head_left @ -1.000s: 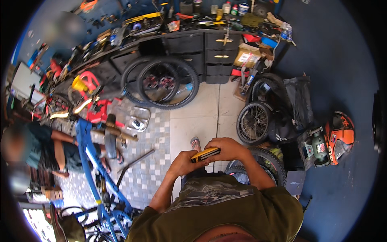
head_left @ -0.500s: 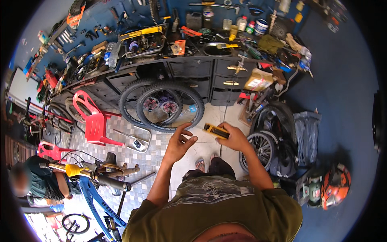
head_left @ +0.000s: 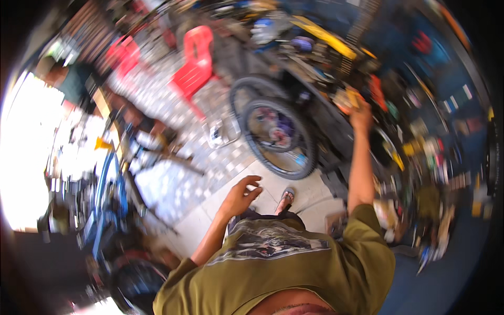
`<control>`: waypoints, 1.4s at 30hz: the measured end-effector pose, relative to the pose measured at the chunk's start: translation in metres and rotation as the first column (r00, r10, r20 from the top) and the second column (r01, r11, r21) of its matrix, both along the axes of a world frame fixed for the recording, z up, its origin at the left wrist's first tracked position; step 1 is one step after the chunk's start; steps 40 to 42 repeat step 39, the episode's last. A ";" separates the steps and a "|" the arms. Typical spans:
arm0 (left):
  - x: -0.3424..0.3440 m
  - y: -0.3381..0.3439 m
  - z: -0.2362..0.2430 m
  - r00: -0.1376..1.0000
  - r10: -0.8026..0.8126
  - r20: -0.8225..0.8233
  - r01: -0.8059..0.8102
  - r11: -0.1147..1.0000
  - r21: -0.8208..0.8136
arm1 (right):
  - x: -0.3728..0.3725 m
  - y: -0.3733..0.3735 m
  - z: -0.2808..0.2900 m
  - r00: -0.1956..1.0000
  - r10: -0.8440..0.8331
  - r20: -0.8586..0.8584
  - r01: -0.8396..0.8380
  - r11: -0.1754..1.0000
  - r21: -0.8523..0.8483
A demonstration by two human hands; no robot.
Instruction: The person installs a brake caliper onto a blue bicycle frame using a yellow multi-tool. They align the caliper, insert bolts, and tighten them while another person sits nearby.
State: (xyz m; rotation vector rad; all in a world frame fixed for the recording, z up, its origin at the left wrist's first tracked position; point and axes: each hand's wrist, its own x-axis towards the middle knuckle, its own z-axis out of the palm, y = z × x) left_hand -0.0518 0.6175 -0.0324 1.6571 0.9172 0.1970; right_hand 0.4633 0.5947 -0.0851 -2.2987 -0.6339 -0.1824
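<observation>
My right hand [head_left: 361, 113] is stretched out over the cluttered workbench at the upper right. Its fingers are closed round a small yellow object [head_left: 353, 97], blurred here, boxy and yellow-and-black in the earlier frame. Whether the object touches the bench I cannot tell. My left hand [head_left: 241, 196] hovers over the pale floor tiles in front of my body, fingers loosely bent and apart, holding nothing. Two bicycle wheels with knobby tyres [head_left: 310, 157] lean against the bench front, between my two hands and farther away.
Smeared tools and bottles crowd the bench, among them a yellow bar-shaped tool [head_left: 325, 37]. A red plastic chair [head_left: 195, 65] stands beyond the wheels. At the left are a blue bicycle frame [head_left: 106, 173] and a seated person [head_left: 79, 84] in dark clothing.
The whole view has swung round toward the left and is blurred. My right hand has gone from before my body out to the bench with the yellow object. My left hand stays in front, empty.
</observation>
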 end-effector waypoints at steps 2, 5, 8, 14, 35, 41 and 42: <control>0.010 -0.008 0.008 0.999 0.042 -0.013 -0.041 0.997 0.067 | 0.073 0.002 -0.014 0.999 -0.012 0.031 0.016 0.991 -0.133; -0.003 -0.027 0.005 0.978 0.186 -0.094 -0.186 0.982 0.005 | 0.104 0.035 -0.029 0.995 0.015 0.099 0.013 0.961 -0.275; -0.028 -0.037 -0.011 0.950 0.266 -0.165 -0.268 0.963 0.005 | 0.127 0.054 -0.047 0.983 -0.011 0.185 0.087 0.907 -0.412; -0.094 -0.032 -0.031 0.869 0.458 -0.188 -0.459 0.888 0.040 | 0.056 0.062 -0.027 0.910 -0.118 0.397 0.267 0.900 -0.345; -0.585 0.034 0.055 0.361 0.928 0.088 -0.793 0.256 0.553 | -0.742 0.330 0.053 0.535 0.844 0.037 -0.769 0.469 0.434; -0.684 0.048 0.017 0.279 0.936 -0.214 -0.601 0.344 0.721 | -0.772 0.366 0.062 0.562 0.826 -0.041 -0.747 0.528 0.404; -0.684 0.048 0.017 0.279 0.936 -0.214 -0.601 0.344 0.721 | -0.772 0.366 0.062 0.562 0.826 -0.041 -0.747 0.528 0.404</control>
